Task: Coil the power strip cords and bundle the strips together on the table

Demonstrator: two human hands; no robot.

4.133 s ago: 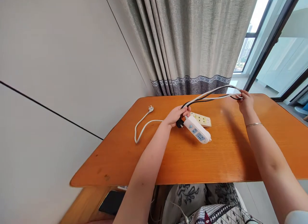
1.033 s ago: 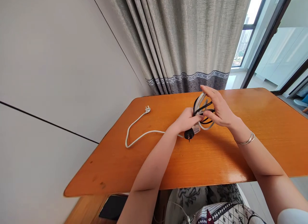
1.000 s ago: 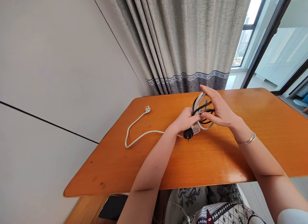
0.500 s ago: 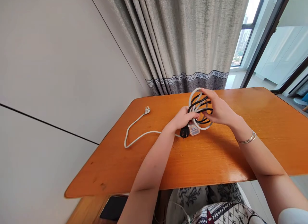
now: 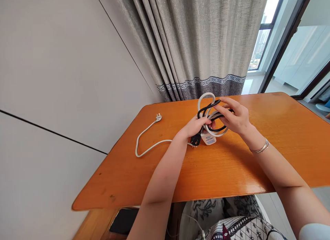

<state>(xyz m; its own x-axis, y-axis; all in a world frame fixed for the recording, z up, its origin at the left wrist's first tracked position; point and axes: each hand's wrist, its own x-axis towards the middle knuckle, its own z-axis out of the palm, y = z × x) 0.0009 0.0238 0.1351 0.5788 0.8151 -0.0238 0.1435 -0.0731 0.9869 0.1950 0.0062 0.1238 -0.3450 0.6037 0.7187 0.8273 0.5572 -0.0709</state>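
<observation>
At the far left of the orange wooden table [image 5: 232, 171], a loose white cord [image 5: 149, 149] lies in an open curve on the glossy top, its white plug [image 5: 159, 117] pointing away toward the wall. The cord runs right along the table toward the left hand [image 5: 192, 126].

That hand is closed around the near end of a coiled bundle of cables [image 5: 210, 114], fingers curled shut on it. Below its knuckles a black plug [image 5: 195, 140] hangs down toward the table edge, and just beside it the end of a white power strip [image 5: 208, 138] shows, with a blue mark on its face. The strip's long axis appears to run away from the viewer and to the right, but most of it is hidden by the hands and the coil.

The bundle stands roughly upright above the middle of the table, a rounded loop of smooth white cable with thinner black cable wound through it, its top arching toward the curtain [image 5: 201, 44]. The right hand [image 5: 235, 118] pinches the loops from the right, thumb and fingers closed on them; a thin metal bracelet [image 5: 259, 149] sits on that wrist.

Behind hangs the curtain, grey woven with a patterned dark hem. A dark-framed window [image 5: 283, 44] lies to the right.
</observation>
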